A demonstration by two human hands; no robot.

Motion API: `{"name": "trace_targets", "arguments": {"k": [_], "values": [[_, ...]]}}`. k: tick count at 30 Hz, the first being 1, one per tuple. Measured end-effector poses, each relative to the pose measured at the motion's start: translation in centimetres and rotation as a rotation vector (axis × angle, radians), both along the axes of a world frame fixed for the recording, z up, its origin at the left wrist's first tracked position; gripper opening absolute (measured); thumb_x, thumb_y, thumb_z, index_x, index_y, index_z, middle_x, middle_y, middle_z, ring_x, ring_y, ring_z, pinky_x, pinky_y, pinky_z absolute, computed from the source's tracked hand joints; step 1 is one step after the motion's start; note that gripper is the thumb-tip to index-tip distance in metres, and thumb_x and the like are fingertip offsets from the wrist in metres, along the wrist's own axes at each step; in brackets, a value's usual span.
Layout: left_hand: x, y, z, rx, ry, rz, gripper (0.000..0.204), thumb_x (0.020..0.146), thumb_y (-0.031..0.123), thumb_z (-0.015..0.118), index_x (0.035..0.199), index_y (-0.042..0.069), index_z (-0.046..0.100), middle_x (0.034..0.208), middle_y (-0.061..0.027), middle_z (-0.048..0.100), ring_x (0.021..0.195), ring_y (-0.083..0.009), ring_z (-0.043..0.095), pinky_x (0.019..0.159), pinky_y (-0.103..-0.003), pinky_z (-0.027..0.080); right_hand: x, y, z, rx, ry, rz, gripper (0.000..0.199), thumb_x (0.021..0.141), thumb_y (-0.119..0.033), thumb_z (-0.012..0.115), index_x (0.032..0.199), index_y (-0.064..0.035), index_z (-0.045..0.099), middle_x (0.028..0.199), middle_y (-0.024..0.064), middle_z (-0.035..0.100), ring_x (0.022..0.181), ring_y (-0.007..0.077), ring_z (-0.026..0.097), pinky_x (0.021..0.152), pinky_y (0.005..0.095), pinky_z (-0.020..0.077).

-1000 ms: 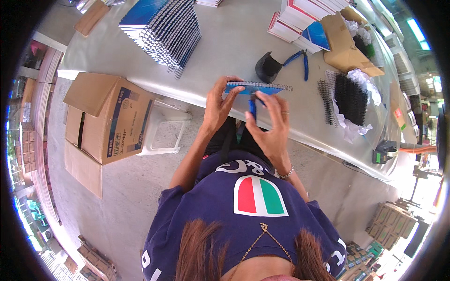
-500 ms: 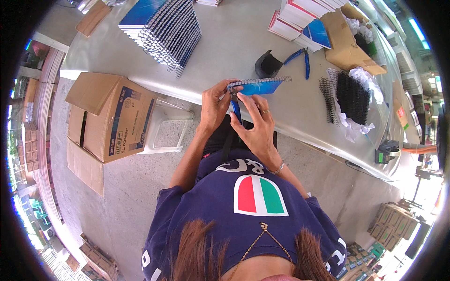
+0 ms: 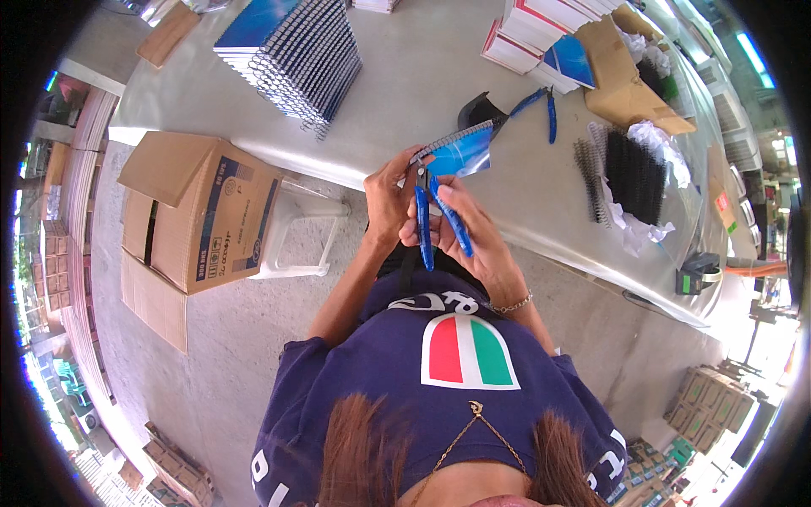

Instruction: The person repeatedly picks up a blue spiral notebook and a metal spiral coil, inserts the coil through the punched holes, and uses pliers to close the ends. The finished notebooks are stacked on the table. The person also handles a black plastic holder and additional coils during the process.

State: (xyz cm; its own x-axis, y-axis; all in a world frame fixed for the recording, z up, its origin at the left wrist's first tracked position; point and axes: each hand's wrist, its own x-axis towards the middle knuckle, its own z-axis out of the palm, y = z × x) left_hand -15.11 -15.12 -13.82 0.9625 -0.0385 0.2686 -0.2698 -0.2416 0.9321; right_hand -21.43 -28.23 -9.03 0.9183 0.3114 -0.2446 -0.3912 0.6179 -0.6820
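Note:
My left hand (image 3: 390, 203) holds a blue spiral-bound notebook (image 3: 460, 152) by its near corner, lifted off the table and tilted. My right hand (image 3: 473, 241) grips blue-handled pliers (image 3: 435, 224), whose tip sits at the end of the notebook's wire spiral. Both hands are close together above the front edge of the grey table (image 3: 405, 93).
A row of blue spiral notebooks (image 3: 291, 51) lies at the back left. A second pair of blue pliers (image 3: 545, 106), loose black wire spirals (image 3: 621, 177), stacked notebooks (image 3: 541, 34) and a black tape dispenser (image 3: 697, 275) lie to the right. An open cardboard box (image 3: 198, 211) and white stool (image 3: 304, 232) stand left.
The notebook has been lifted from lying flat on the table and drawn toward me. My right hand has brought the pliers up to its spiral end.

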Motion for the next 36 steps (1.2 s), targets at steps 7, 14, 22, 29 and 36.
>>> {"name": "trace_targets", "arguments": {"k": [7,14,22,29,36], "values": [[-0.5,2.8,5.6,0.073,-0.031,0.153,0.024,0.094,0.013,0.067,0.114,0.0,0.069,0.082,-0.0062,0.07,0.071,-0.0081,0.061,0.065,-0.025,0.051,0.5,-7.7,-0.8,-1.083,-0.425,-0.153,0.032,0.094,-0.015,0.065,0.122,-0.0027,0.056,0.109,0.0099,0.059,0.097,0.0212,0.059,0.084,0.037,0.0493],[4.6,9.4,16.9,-0.061,-0.387,0.37,0.033,0.095,0.021,0.068,0.121,0.001,0.065,0.08,-0.0041,0.068,0.068,-0.0059,0.06,0.058,-0.021,0.046,2.2,-12.5,-5.8,-1.846,-0.509,-0.605,0.033,0.091,-0.015,0.064,0.122,-0.0076,0.057,0.121,0.0154,0.055,0.12,0.0341,0.048,0.104,0.0462,0.0352],[15.1,14.7,17.3,-0.133,-0.463,0.373,0.037,0.089,0.032,0.075,0.104,0.0,0.064,0.086,-0.0036,0.067,0.076,-0.0068,0.057,0.068,-0.022,0.044,2.4,-12.2,-6.6,-1.873,-0.518,-0.606,0.033,0.093,-0.018,0.062,0.124,-0.0098,0.057,0.126,0.0139,0.053,0.123,0.0327,0.047,0.107,0.0459,0.0328],[16.5,14.8,14.9,-0.166,-0.341,0.437,0.043,0.088,0.033,0.075,0.106,-0.004,0.064,0.084,-0.0059,0.064,0.076,-0.0093,0.056,0.068,-0.024,0.044,2.1,-12.0,-6.2,-1.863,-0.493,-0.608,0.033,0.093,-0.018,0.062,0.124,-0.0102,0.056,0.125,0.0132,0.054,0.121,0.0326,0.047,0.107,0.0459,0.033],[16.1,15.3,14.1,-0.206,-0.213,0.418,0.05,0.087,0.034,0.075,0.112,-0.007,0.06,0.091,-0.0084,0.065,0.083,-0.0112,0.058,0.076,-0.024,0.044,2.1,-12.0,-6.0,-1.855,-0.506,-0.604,0.033,0.094,-0.019,0.062,0.125,-0.0104,0.056,0.126,0.0138,0.054,0.122,0.0326,0.047,0.106,0.0459,0.0333]]}}
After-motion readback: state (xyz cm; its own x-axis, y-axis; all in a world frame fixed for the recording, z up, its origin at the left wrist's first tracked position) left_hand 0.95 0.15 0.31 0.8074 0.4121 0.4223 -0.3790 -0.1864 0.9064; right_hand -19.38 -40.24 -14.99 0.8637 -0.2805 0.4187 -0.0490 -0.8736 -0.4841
